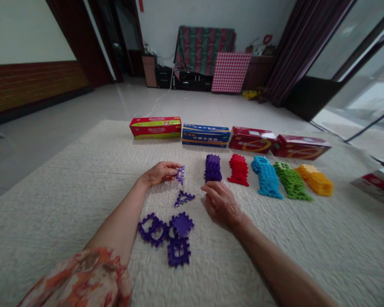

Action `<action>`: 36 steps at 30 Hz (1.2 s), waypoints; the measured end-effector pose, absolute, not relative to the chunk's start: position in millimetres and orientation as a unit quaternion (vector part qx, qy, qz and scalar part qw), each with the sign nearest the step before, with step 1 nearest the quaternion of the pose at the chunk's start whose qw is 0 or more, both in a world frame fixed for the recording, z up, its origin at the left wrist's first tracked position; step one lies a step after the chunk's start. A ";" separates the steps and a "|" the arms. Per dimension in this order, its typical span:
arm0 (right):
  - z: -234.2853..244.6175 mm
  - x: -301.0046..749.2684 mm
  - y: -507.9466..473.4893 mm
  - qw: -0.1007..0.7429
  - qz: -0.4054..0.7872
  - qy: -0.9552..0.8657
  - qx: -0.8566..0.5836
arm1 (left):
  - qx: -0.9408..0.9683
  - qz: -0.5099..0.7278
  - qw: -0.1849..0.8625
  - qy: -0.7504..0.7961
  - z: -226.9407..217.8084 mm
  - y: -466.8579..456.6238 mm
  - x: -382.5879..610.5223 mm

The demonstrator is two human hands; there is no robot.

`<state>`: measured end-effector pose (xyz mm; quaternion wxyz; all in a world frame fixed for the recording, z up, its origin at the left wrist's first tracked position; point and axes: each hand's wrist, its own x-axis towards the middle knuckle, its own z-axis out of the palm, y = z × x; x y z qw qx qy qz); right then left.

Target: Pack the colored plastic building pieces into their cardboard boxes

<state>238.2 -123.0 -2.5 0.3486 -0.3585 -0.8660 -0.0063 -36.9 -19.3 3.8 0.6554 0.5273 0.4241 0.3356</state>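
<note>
My left hand (161,173) pinches a small purple triangular interlocking tile (180,175), holding it a little above the mat. Just below it lies another purple triangular tile (183,198). My right hand (222,204) is loosely curled, fingertips pointing left, and no tile shows in it. It is nearest to a stack of purple tiles (213,167), just in front of it. Nearer to me is a loose group of purple pieces: two-holed frames (152,229), a solid square tile (182,224) and a window-patterned square tile (178,252). Some of these overlap.
Right of the purple stack are red (238,169), blue (266,177), green (292,181) and yellow (315,180) tile stacks. Behind stand a red-and-yellow box (155,128), a blue box (206,136) and dark red boxes (252,140). Another box (379,187) sits at the right edge of the pale mat (67,183).
</note>
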 end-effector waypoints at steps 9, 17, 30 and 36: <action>-4.1 230.5 -131.1 0.298 0.075 -0.856 -0.415 | 0.646 0.267 0.473 0.537 20.8 -40.4 -12.4; -6.4 214.1 -168.4 0.359 0.128 -0.783 -0.491 | 0.701 0.300 0.232 0.604 23.3 -96.2 -26.9; 4.1 181.5 -224.9 0.180 0.215 -0.810 -0.515 | 0.739 0.353 0.100 0.565 -13.2 -165.8 -38.7; 0.1 175.1 -234.0 0.198 0.152 -0.817 -0.520 | 0.744 0.365 0.084 0.554 -17.2 -163.6 -38.9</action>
